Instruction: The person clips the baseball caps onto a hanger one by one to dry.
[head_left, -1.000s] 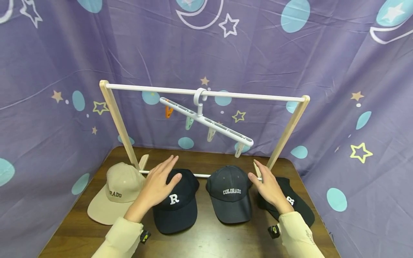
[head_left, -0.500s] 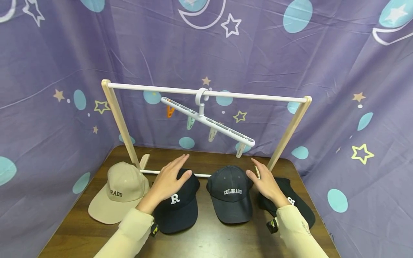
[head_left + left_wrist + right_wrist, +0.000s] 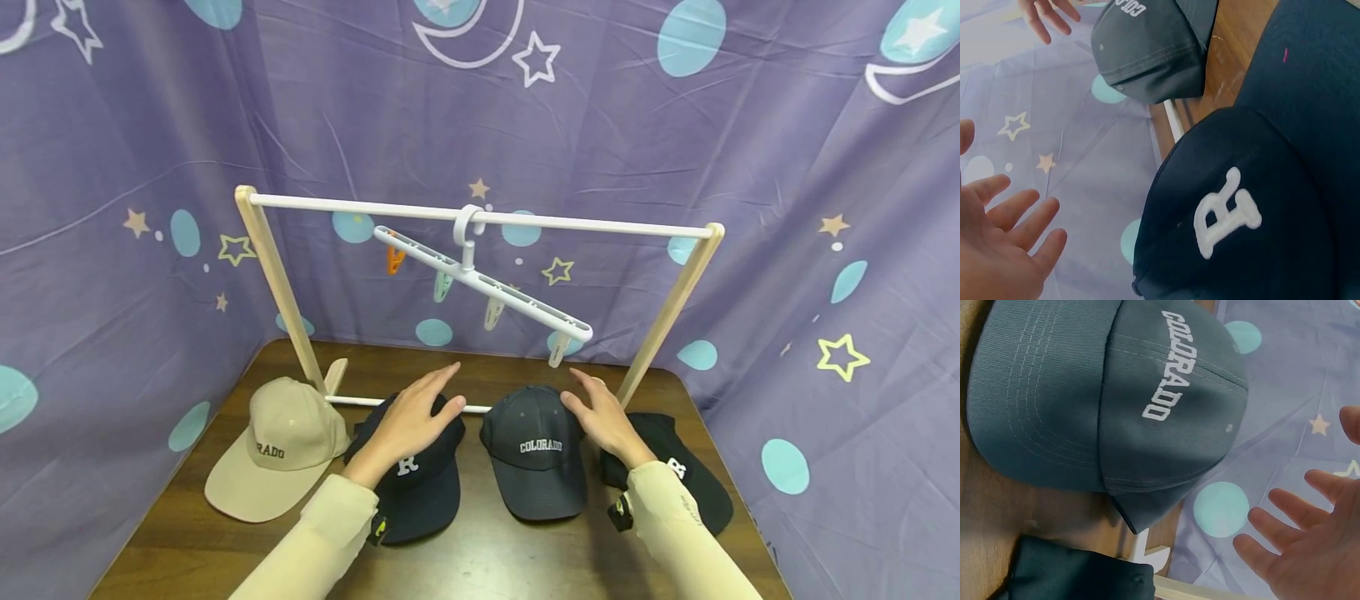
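Observation:
My left hand [image 3: 415,422] is held over the navy cap with a white R [image 3: 420,492], fingers extended and holding nothing. In the left wrist view, a gap shows between that hand [image 3: 1007,234] and the navy cap [image 3: 1285,250]. The right hand [image 3: 606,421] hovers between the dark grey COLORADO cap [image 3: 536,475] and a black cap with a white letter [image 3: 693,475], its fingers spread. From the right wrist, this hand [image 3: 1304,531] appears apart from the grey cap [image 3: 1166,444]. A beige cap [image 3: 288,433] lies at the far left.
A wooden rack with a white top bar [image 3: 337,204] stands behind the caps. From the bar hangs a white hanger [image 3: 517,302], set at an angle, carrying an orange clip [image 3: 395,258], a mint clip [image 3: 442,286] and paler clips. A purple curtain surrounds the brown table [image 3: 480,567].
My left hand has shifted to the right, across the navy cap. The right hand has drifted slightly left, toward the grey cap. Caps and hanger stay where they were.

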A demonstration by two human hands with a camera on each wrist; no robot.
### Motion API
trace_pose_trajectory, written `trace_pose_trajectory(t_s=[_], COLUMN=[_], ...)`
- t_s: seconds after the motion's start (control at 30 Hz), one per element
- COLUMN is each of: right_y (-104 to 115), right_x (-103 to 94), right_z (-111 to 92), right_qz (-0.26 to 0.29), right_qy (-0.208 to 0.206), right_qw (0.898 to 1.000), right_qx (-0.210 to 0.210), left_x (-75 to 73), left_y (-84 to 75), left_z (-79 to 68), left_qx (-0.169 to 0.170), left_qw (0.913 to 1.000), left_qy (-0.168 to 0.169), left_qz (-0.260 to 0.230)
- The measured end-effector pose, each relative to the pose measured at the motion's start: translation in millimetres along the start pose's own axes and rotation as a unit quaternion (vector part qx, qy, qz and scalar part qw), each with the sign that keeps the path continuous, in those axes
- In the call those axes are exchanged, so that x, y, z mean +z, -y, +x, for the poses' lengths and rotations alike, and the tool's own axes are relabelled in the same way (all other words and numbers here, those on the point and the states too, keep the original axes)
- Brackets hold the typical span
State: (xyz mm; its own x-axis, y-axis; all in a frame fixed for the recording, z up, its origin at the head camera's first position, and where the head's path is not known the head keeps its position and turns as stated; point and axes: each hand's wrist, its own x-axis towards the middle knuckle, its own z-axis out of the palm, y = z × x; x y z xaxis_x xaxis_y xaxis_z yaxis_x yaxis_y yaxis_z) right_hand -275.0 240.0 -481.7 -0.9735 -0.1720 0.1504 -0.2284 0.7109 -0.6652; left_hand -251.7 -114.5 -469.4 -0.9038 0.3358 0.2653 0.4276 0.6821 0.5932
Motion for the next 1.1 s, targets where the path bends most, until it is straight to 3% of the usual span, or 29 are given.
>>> trace_pose_trajectory(t_s=[0.43,0.9,1.1], right_y=[-6.0,-13.2,-21.9], right_x=[11.5,24.3,35.2], right_z=[15.8,23.6,24.6], right_qz=[-0.017,0.009,0.009], right_qy=[0.003,0.049,0.051], right_qw=[1.000,0.998,0.997], right_qx=[-0.014,0.047,0.055], left_x=[16.6,31.2,40.3], left_y=[-1.7,0.8,2.5], left_z=[8.0,12.0,13.6], left_qx=[-0.024,-0.047,-0.052], left_qw=[0.9992,0.9970,0.9960], left_qy=[0.023,0.037,0.039], left_qz=[-0.021,-0.050,-0.061])
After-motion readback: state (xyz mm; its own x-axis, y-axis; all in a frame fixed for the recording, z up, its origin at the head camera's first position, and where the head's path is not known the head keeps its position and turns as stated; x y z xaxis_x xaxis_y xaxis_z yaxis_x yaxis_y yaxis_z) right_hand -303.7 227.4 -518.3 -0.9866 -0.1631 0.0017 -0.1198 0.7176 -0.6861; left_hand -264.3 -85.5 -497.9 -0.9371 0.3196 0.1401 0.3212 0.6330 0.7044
